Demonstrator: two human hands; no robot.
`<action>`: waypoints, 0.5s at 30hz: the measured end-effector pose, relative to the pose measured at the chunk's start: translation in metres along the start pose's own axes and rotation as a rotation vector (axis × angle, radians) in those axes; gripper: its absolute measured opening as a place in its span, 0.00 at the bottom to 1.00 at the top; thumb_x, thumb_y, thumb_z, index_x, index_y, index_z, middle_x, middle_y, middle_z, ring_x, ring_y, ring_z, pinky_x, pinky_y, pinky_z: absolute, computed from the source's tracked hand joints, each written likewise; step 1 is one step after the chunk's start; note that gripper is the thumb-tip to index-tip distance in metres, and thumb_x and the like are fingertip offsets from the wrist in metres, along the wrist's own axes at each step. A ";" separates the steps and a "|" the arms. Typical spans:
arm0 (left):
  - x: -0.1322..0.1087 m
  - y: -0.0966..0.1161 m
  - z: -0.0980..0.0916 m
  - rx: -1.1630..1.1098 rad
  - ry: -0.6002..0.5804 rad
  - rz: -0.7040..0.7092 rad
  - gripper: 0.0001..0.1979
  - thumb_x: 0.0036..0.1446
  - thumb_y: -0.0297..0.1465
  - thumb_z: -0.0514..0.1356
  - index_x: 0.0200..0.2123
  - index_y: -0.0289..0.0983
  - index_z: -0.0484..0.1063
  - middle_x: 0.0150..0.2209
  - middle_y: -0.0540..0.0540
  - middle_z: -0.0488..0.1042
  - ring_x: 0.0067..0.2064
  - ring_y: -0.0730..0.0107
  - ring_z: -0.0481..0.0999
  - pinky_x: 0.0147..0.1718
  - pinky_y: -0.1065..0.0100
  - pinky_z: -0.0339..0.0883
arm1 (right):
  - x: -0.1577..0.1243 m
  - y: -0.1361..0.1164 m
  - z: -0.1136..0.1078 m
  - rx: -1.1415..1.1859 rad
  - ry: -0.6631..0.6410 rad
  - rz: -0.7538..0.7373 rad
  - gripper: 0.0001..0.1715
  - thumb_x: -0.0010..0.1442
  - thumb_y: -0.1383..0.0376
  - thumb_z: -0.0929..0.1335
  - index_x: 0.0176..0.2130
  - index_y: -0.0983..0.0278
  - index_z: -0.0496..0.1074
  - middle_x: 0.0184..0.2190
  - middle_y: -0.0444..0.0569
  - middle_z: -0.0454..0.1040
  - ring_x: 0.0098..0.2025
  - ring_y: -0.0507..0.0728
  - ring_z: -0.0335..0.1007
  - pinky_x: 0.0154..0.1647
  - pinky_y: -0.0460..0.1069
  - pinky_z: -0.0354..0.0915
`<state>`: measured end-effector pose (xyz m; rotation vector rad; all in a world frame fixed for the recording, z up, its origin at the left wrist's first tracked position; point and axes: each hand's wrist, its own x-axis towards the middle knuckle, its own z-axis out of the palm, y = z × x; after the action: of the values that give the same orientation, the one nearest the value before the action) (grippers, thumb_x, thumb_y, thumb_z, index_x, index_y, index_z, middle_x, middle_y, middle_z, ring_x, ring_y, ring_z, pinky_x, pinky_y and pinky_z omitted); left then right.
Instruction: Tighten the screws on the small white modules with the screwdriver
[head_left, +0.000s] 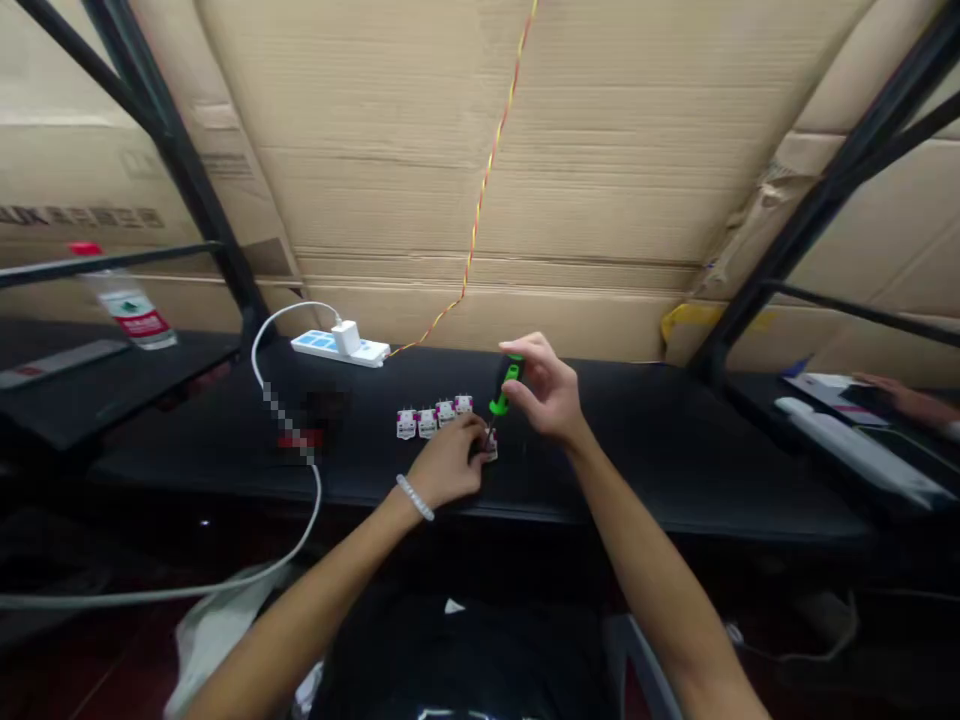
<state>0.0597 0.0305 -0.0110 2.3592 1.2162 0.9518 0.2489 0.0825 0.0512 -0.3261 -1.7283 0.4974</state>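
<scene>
A white power strip (339,346) lies against cardboard (480,150); a bottle (127,305) stands left.

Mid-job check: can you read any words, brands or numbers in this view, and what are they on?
No text can be quoted.
Cardboard box, far left: a row of dark print, too blurred to read.
Bottle label: red and green, print too small.
Green-and-black tool in right hand: no lettering visible.
Small part at left hand, and row of parts: no legible marks.
Patch on table: pixelated.
</scene>
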 end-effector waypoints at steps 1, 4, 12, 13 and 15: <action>0.000 0.000 0.000 0.003 0.000 0.001 0.10 0.58 0.18 0.62 0.32 0.39 0.70 0.46 0.42 0.77 0.48 0.55 0.79 0.55 0.53 0.76 | -0.001 -0.001 -0.001 0.000 -0.007 -0.005 0.21 0.68 0.52 0.74 0.58 0.52 0.81 0.46 0.51 0.74 0.43 0.58 0.72 0.40 0.54 0.74; 0.000 0.001 0.001 -0.001 0.006 0.001 0.11 0.58 0.18 0.62 0.31 0.39 0.69 0.45 0.43 0.76 0.48 0.56 0.79 0.55 0.54 0.75 | -0.002 -0.004 -0.002 0.055 -0.034 0.019 0.20 0.72 0.52 0.70 0.59 0.52 0.80 0.51 0.53 0.77 0.47 0.61 0.77 0.47 0.58 0.77; -0.001 0.007 0.004 -0.005 0.032 -0.056 0.12 0.55 0.17 0.62 0.30 0.40 0.67 0.44 0.44 0.76 0.47 0.57 0.79 0.54 0.55 0.75 | 0.001 -0.002 0.001 0.125 0.006 -0.029 0.18 0.66 0.58 0.78 0.55 0.52 0.83 0.46 0.50 0.78 0.46 0.59 0.77 0.44 0.55 0.77; -0.001 0.007 0.004 -0.002 0.032 -0.065 0.12 0.55 0.17 0.62 0.30 0.40 0.67 0.44 0.44 0.76 0.47 0.57 0.79 0.54 0.55 0.75 | 0.002 -0.001 0.001 0.116 0.022 -0.038 0.19 0.63 0.58 0.79 0.54 0.53 0.83 0.44 0.50 0.77 0.45 0.58 0.76 0.42 0.53 0.76; -0.001 0.008 0.004 0.007 0.030 -0.084 0.12 0.54 0.16 0.63 0.30 0.39 0.67 0.44 0.44 0.76 0.48 0.56 0.79 0.54 0.55 0.74 | 0.003 0.000 0.001 0.097 0.035 -0.038 0.20 0.61 0.56 0.81 0.52 0.54 0.84 0.43 0.50 0.76 0.43 0.57 0.74 0.39 0.52 0.74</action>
<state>0.0675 0.0250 -0.0100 2.2871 1.3207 0.9608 0.2469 0.0836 0.0535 -0.2307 -1.6678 0.5429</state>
